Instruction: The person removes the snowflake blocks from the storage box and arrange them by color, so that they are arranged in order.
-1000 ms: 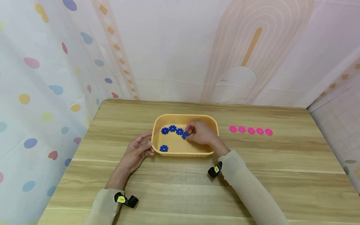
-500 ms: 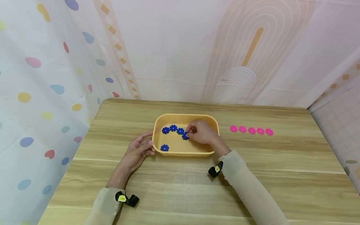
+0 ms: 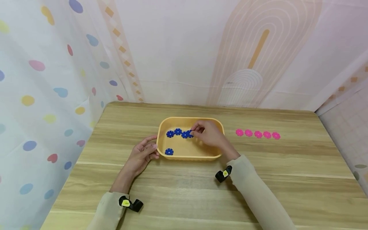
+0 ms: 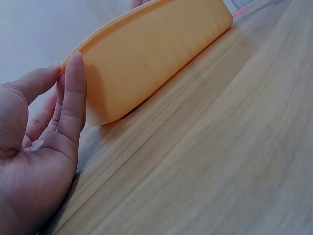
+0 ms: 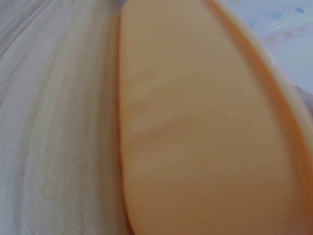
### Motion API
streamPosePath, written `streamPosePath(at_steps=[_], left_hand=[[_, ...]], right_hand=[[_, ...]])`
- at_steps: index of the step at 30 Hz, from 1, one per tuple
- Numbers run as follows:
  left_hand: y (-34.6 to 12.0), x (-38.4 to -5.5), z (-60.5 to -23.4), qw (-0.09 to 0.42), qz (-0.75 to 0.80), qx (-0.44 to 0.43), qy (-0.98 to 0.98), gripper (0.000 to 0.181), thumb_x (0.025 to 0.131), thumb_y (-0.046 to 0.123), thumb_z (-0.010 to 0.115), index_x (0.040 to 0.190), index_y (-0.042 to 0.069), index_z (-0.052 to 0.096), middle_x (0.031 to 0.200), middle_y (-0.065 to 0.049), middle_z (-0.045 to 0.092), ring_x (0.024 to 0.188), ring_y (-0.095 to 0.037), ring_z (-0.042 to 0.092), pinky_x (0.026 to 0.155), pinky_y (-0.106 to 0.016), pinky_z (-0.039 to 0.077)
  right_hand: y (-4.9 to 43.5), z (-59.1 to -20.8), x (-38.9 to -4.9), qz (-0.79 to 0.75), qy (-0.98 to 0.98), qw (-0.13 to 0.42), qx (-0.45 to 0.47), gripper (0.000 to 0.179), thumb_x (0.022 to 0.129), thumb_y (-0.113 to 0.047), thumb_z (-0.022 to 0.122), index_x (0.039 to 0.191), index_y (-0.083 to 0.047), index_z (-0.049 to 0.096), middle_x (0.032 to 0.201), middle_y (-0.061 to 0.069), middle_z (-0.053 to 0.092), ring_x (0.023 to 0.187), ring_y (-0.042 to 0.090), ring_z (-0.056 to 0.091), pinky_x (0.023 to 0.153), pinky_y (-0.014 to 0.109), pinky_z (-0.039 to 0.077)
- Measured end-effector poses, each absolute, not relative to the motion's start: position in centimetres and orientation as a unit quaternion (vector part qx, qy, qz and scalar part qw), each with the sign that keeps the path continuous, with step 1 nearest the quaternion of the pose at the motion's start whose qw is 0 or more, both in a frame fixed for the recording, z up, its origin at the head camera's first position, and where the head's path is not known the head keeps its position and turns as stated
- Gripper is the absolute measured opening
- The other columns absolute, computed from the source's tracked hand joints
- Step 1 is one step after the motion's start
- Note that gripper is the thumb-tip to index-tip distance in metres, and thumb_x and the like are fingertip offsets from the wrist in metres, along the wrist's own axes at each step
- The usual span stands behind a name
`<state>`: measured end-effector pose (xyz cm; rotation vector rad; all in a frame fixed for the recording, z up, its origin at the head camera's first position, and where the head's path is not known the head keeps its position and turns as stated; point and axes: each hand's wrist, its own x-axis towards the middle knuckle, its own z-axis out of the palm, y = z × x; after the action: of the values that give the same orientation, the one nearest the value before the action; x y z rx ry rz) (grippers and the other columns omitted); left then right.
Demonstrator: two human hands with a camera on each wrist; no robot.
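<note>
A yellow plastic basin (image 3: 189,157) stands on the table. My left hand (image 3: 142,155) pinches its left rim between thumb and fingers; the left wrist view shows the fingertips (image 4: 74,63) against the outer wall. Over the basin's right half, my right hand (image 3: 209,133) pinches a blue snowflake disc (image 3: 189,134), partly hidden by the fingers. That disc meets another blue disc (image 3: 185,134) on its left, and two more discs (image 3: 174,133) continue the row. A separate blue disc (image 3: 169,151) lies in the front left corner. The right wrist view shows mainly the basin's outer wall (image 5: 195,122).
Several pink snowflake discs (image 3: 258,134) lie in a row on the wooden table (image 3: 178,191), right of the basin. Patterned curtains (image 3: 178,57) hang behind the table and along its left side.
The right hand has shifted the pinched blue disc slightly up and away, bringing it level with the disc on its left. The left hand stays on the basin's rim.
</note>
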<state>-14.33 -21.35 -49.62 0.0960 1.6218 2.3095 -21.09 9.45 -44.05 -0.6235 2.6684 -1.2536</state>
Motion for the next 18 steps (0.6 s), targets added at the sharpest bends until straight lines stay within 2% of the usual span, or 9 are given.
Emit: streamPosePath(at_steps=[9,18], left_hand=[[-21.4,-14.2,-49.5,0.156,0.805,0.036,0.571,0.051,0.103,0.009,0.062,0.150,0.005,0.042,0.102,-0.001,0.069,0.080,-0.009,0.069,0.073,-0.019,0.064],[-21.8,-14.0,-49.5,0.153,0.805,0.036,0.572,0.049,0.103,0.008,0.061,0.148,0.006,0.043,0.101,-0.001,0.069,0.079,-0.009,0.069,0.072,-0.019,0.064]], right_hand=[[10.9,-42.4,-20.0,-0.440,0.874,0.036,-0.204,0.006,0.096,-0.014,0.072,0.099,-0.010,0.073,0.089,0.003,0.073,0.082,0.016,0.065,0.076,0.028,0.058],[13.2,-41.8,-19.0,-0.445,0.874,0.021,-0.192,0.006,0.096,-0.019,0.073,0.096,-0.013,0.073,0.086,0.001,0.072,0.079,0.017,0.064,0.070,0.027,0.057]])
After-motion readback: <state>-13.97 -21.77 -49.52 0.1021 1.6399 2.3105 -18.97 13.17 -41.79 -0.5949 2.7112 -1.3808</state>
